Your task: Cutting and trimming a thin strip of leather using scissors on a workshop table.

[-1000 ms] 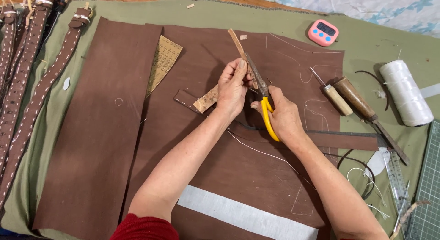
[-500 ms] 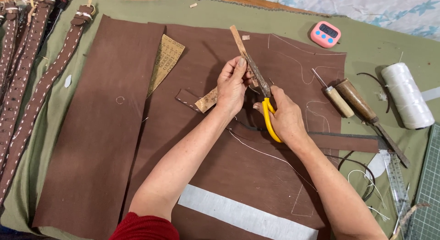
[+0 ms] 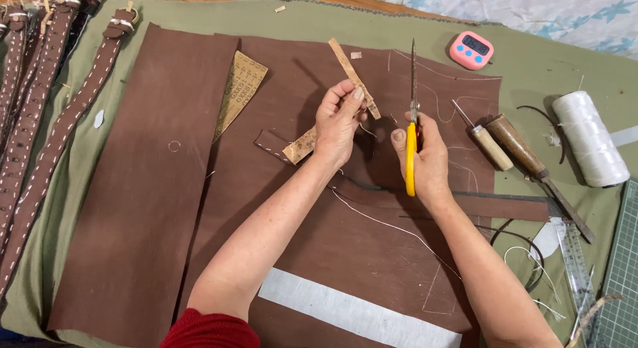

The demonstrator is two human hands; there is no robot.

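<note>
Two hands work apart above brown leather sheets [image 3: 372,255]: the left hand [image 3: 337,125] pinches a tan leather strip [image 3: 353,75], the right hand [image 3: 425,155] grips yellow-handled scissors [image 3: 412,122], blades closed, pointing away

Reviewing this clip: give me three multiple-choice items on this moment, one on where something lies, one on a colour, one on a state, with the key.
1. Where does the pink timer lie?
A. on the green cloth, at the far edge of the brown leather sheet
B. on the white strip near the person
C. among the belts at the left

2. What colour are the handles of the scissors?
A. red
B. yellow
C. black

3. How do the scissors stand in the right hand?
A. lying flat on the table
B. blades spread wide around the strip
C. blades together, pointing away from the person

Key: 1 A, the timer sits on the cloth beyond the leather. 2 B, yellow shows within the grip. 3 C, the blades rise as one line, apart from the tan strip in the left hand.
</note>
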